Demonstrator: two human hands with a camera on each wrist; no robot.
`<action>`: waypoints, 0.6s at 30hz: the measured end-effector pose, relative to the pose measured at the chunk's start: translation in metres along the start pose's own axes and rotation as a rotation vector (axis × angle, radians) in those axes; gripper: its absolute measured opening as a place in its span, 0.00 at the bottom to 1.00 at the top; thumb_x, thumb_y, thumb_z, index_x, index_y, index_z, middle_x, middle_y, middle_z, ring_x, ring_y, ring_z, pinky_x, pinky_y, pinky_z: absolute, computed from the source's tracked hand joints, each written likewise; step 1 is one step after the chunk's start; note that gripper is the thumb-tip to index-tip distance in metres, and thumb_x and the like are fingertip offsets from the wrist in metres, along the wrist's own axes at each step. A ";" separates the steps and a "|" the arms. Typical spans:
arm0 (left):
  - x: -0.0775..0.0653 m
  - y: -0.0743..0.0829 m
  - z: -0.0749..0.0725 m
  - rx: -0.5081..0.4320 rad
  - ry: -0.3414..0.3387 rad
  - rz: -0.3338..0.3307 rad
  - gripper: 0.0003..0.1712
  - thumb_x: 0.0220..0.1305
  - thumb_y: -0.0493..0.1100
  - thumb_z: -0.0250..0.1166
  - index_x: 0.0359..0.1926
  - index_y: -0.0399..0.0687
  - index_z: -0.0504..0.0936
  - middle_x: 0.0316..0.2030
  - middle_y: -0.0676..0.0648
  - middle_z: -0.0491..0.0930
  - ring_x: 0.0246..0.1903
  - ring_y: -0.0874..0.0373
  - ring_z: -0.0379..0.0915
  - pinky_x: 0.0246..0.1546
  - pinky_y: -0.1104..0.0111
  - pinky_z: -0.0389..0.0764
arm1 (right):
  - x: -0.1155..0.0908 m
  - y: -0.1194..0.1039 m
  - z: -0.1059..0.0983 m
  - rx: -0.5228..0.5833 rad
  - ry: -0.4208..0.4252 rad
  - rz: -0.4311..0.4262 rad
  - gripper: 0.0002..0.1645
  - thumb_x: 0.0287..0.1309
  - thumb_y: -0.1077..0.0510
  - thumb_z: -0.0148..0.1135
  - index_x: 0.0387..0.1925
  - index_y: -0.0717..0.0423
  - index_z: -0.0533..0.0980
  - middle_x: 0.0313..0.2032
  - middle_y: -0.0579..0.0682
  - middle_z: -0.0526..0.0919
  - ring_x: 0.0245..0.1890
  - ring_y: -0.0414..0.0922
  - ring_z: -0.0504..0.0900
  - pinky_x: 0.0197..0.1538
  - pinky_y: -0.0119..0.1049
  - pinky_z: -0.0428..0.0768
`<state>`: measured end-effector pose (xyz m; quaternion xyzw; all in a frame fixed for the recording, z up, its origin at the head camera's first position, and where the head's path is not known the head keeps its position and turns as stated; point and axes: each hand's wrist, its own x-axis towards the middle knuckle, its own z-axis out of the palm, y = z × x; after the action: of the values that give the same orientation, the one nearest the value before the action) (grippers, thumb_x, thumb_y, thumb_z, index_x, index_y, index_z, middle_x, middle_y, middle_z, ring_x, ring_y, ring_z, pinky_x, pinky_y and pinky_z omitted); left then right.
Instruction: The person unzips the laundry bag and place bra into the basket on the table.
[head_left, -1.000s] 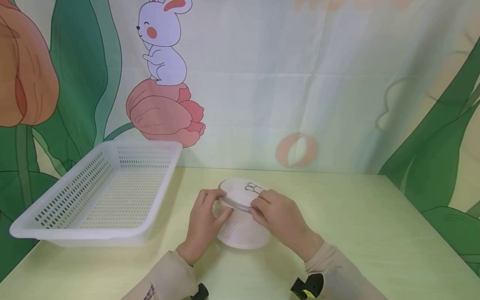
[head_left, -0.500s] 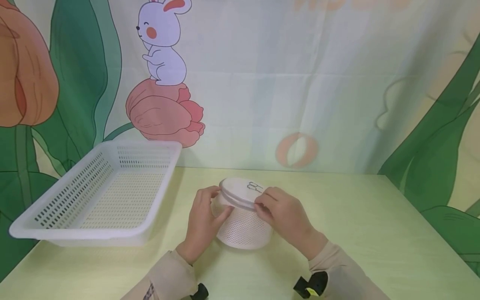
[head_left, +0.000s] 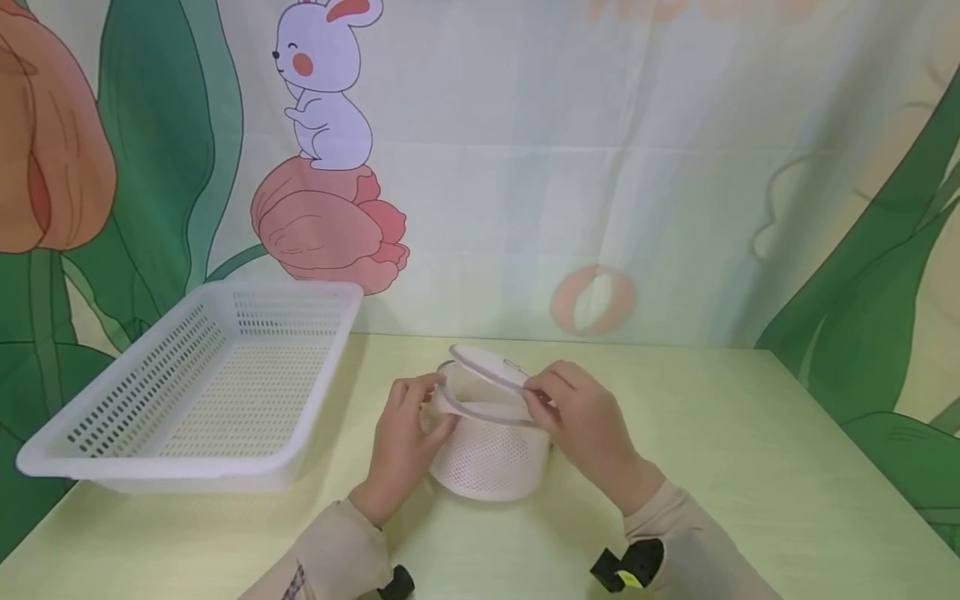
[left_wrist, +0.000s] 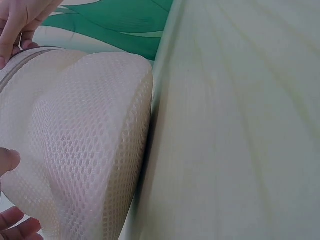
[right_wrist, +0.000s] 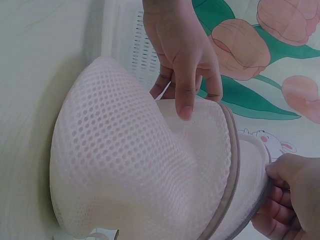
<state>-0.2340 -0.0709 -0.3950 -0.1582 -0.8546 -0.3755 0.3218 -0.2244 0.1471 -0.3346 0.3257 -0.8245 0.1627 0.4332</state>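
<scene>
A white mesh laundry bag (head_left: 491,458), short and round, stands upright on the table with its zippered lid (head_left: 487,364) tilted up. Through the gap the inside of the bag shows. My left hand (head_left: 406,429) holds the bag's left rim, thumb on the mesh in front and fingers behind. In the right wrist view that left hand (right_wrist: 182,55) comes down over the bag's side. My right hand (head_left: 588,425) pinches the lid's edge at the right; in the right wrist view its fingers (right_wrist: 280,200) curl on the grey-trimmed edge. The bag's bottom is hidden.
A white slotted plastic basket (head_left: 300,442) stands on the table at the left. Behind the pale yellow table (head_left: 720,467) hangs a printed curtain (head_left: 480,192) with a rabbit and tulips. Black wrist camera mounts (head_left: 630,565) sit at both sleeves.
The lid has risen from lying nearly flat to standing tilted, opening a gap at the front. My right hand has moved slightly right with the lid's edge. My left hand stays nearly still.
</scene>
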 end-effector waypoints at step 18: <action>-0.001 -0.005 0.001 -0.030 -0.002 -0.023 0.21 0.50 0.33 0.71 0.46 0.42 0.75 0.41 0.43 0.75 0.38 0.54 0.76 0.42 0.63 0.81 | -0.006 0.026 -0.018 0.065 0.116 0.239 0.04 0.52 0.68 0.66 0.31 0.61 0.79 0.26 0.52 0.80 0.26 0.41 0.78 0.27 0.35 0.79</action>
<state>-0.2367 -0.0737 -0.3991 -0.1536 -0.8509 -0.3917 0.3144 -0.2283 0.1783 -0.3285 0.2289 -0.8253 0.2584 0.4468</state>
